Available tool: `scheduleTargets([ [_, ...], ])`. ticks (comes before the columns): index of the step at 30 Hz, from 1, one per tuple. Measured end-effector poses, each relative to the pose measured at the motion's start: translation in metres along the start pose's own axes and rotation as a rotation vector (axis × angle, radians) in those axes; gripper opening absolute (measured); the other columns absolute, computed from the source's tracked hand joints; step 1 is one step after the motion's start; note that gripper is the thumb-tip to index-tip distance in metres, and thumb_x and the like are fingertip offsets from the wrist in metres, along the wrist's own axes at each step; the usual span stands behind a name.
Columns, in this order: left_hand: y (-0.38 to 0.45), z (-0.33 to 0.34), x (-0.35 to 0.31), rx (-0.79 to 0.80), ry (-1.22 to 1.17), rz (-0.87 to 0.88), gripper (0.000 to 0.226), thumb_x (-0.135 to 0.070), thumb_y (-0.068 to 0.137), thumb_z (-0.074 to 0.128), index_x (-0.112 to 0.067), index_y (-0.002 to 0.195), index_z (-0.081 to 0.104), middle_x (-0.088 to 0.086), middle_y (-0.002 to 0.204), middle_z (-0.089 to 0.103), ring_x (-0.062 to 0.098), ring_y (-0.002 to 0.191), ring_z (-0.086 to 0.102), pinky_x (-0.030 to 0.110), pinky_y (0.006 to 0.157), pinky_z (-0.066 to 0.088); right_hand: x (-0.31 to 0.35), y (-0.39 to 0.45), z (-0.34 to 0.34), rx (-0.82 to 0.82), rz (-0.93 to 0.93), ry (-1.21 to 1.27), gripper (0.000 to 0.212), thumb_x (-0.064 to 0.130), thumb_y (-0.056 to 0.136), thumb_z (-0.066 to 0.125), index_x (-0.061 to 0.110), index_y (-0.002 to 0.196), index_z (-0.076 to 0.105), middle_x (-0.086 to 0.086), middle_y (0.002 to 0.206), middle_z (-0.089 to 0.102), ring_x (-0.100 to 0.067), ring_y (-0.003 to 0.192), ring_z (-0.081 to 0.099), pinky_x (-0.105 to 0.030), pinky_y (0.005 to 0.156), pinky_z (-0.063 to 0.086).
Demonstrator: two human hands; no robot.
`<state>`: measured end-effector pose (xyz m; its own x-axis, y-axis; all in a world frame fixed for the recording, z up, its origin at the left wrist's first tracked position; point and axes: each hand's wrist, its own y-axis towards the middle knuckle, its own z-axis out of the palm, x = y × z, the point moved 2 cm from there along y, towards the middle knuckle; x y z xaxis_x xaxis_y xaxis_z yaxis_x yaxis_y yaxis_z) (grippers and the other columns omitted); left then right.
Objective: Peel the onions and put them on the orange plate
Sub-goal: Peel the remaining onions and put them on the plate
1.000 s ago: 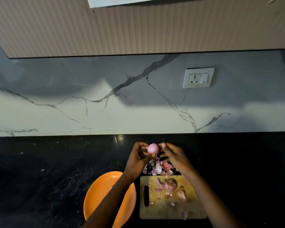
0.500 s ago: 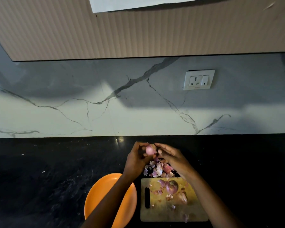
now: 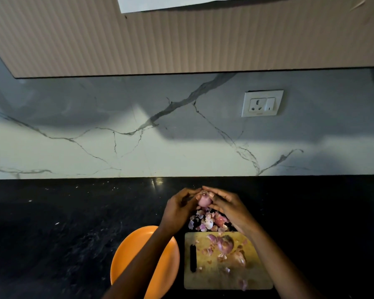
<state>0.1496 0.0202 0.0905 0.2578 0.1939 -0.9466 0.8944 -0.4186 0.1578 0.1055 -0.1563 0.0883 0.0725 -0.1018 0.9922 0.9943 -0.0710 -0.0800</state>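
I hold a small onion (image 3: 204,200) up between both hands, above the dark worktop (image 3: 52,223), just past the heap of peels (image 3: 207,222). My left hand (image 3: 178,209) cradles it with curled fingers; my right hand (image 3: 228,205) pinches at its top, where skin seems loose. I judge it light, firm and slick once bared, so it is best held round its middle and peeled from the tip. It looks pale pink, smooth and mostly stripped. The orange plate (image 3: 125,255) sits at 7 o'clock from the onion, the cutting board (image 3: 257,279) with unpeeled onions (image 3: 226,243) at 5 o'clock.
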Motion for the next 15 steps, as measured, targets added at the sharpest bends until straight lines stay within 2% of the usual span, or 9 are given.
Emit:
scheduleTargets([
  [2,0.002,-0.003,-0.002,0.009,0.033,-0.018,0.033,-0.048,0.091,0.066,-0.022,0.111,0.071,-0.004,0.101,0.075,0.012,0.094,0.072,0.037,0.084,0.059,-0.002,0.0,0.0,0.0,-0.005,-0.007,0.03,0.015,0.1,0.057,0.023,0.126,0.066,-0.002,0.125,0.071,-0.015,0.117,0.067,-0.032,0.095,0.056],
  [4,0.005,-0.005,-0.004,0.031,0.069,-0.027,0.029,-0.043,0.09,0.069,-0.022,0.109,0.073,-0.005,0.098,0.076,0.01,0.092,0.073,0.035,0.082,0.06,-0.004,0.001,-0.001,-0.002,-0.009,-0.013,0.03,0.016,0.099,0.058,0.023,0.127,0.067,-0.001,0.124,0.072,-0.016,0.117,0.067,-0.034,0.096,0.056],
  [7,0.008,-0.01,-0.007,0.075,0.178,-0.004,0.017,-0.031,0.092,0.07,-0.02,0.105,0.073,-0.013,0.089,0.073,-0.004,0.083,0.069,0.014,0.073,0.051,-0.003,0.001,-0.004,0.004,-0.01,-0.042,0.031,0.017,0.098,0.059,0.021,0.128,0.066,-0.001,0.122,0.072,-0.018,0.117,0.067,-0.037,0.097,0.056],
  [9,0.009,-0.012,-0.008,0.078,0.229,0.014,0.014,-0.025,0.092,0.072,-0.017,0.104,0.073,-0.019,0.086,0.071,-0.008,0.081,0.066,0.006,0.069,0.045,-0.002,0.001,-0.005,0.019,-0.008,-0.087,0.031,0.017,0.098,0.06,0.023,0.128,0.067,0.001,0.122,0.073,-0.016,0.117,0.067,-0.036,0.098,0.056],
  [12,0.007,-0.011,-0.007,0.054,0.204,0.023,0.011,-0.02,0.09,0.075,-0.017,0.101,0.076,-0.017,0.088,0.073,-0.006,0.083,0.068,0.01,0.071,0.048,-0.002,0.001,-0.006,0.035,-0.002,-0.12,0.032,0.019,0.098,0.061,0.021,0.128,0.067,0.002,0.122,0.073,-0.015,0.117,0.067,-0.036,0.099,0.055],
  [15,0.002,-0.011,-0.004,0.048,0.148,0.007,0.008,-0.023,0.089,0.075,-0.024,0.097,0.077,-0.009,0.09,0.076,0.006,0.085,0.072,0.026,0.076,0.056,-0.003,-0.002,-0.007,0.043,0.003,-0.109,0.032,0.016,0.098,0.06,0.017,0.13,0.066,0.0,0.122,0.073,-0.016,0.113,0.069,-0.033,0.095,0.057],
])
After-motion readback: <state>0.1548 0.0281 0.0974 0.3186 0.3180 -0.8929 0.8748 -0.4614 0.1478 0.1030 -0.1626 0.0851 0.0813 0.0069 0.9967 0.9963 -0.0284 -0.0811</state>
